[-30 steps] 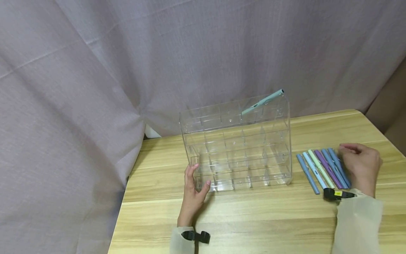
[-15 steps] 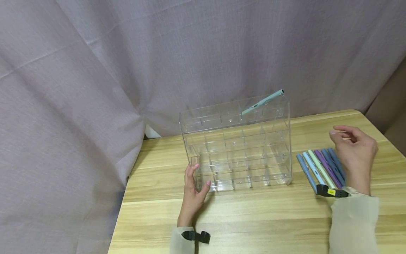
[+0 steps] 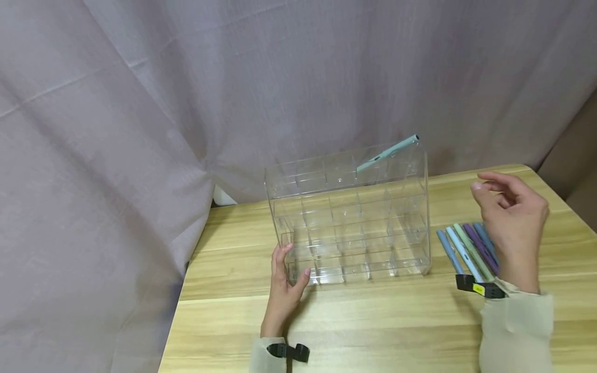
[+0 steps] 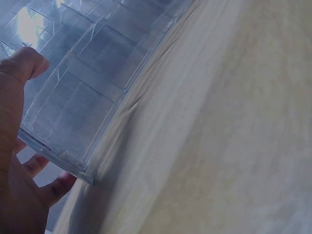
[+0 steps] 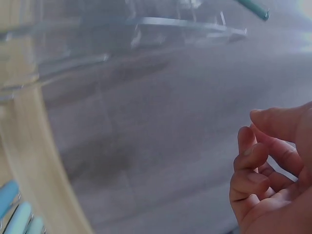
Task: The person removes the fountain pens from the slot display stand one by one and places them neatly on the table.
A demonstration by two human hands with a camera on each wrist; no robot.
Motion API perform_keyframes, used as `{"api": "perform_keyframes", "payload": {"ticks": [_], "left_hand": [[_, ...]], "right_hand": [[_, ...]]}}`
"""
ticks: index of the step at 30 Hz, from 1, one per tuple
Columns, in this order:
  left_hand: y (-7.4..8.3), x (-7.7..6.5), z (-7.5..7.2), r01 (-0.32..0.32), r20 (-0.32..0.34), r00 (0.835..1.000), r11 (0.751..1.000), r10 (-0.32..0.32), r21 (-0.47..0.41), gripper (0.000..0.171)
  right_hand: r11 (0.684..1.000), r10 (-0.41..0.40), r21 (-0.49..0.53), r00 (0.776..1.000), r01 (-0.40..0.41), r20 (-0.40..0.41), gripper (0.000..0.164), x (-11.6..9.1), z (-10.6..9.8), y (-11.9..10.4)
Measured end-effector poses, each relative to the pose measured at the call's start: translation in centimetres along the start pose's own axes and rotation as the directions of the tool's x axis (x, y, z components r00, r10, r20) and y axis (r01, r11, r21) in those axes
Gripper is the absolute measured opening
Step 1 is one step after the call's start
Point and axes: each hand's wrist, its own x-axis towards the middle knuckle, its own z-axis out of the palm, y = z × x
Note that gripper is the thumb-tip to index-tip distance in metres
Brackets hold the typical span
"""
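Observation:
A clear plastic organizer (image 3: 345, 207) with tiered compartments stands on the table. My left hand (image 3: 283, 290) grips its lower left side, thumb in front; in the left wrist view the other fingers wrap the side wall. A mint-green pen (image 3: 387, 153) leans slanted in the top tier at the right. My right hand (image 3: 515, 223) hovers over the right end of a row of pens, fingers loosely bent and holding nothing, as the right wrist view confirms. The row includes a light blue pen (image 3: 464, 254), a green pen (image 3: 474, 251) and a purple pen (image 3: 480, 243); the hand hides part of it.
The wooden table (image 3: 382, 321) extends in front of the organizer and to both sides. A grey curtain (image 3: 298, 77) hangs close behind the table's back edge. Black wrist cameras are strapped on both sleeves.
My right hand has risen from beside the row's right end and moved left and farther back, over the pens. My left hand keeps its hold on the organizer. The pens have not been moved.

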Motion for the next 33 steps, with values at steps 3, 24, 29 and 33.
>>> {"api": "perform_keyframes", "payload": {"ticks": [3, 24, 29, 33], "left_hand": [[0.0, 0.0, 0.0, 0.007, 0.001, 1.000, 1.000, -0.007, -0.016, 0.071], [0.1, -0.3, 0.0, 0.010, -0.005, 1.000, 1.000, -0.010, -0.017, 0.071], [0.1, -0.1, 0.2, -0.001, -0.010, 1.000, 1.000, 0.000, -0.011, 0.070], [0.2, -0.1, 0.3, -0.003, -0.012, 1.000, 1.000, 0.003, -0.018, 0.071]], "right_hand": [[0.999, -0.052, 0.004, 0.999, 0.052, -0.004, 0.029, -0.5, 0.6, -1.1], [0.931, -0.346, 0.177, 0.925, 0.319, 0.155, 0.038, 0.2, 5.9, -6.5], [0.938, -0.339, 0.153, 0.921, 0.313, 0.194, 0.041, 0.3, 6.5, -7.1], [0.939, -0.336, 0.155, 0.919, 0.308, 0.208, 0.042, 0.4, 7.0, -7.3]]}}
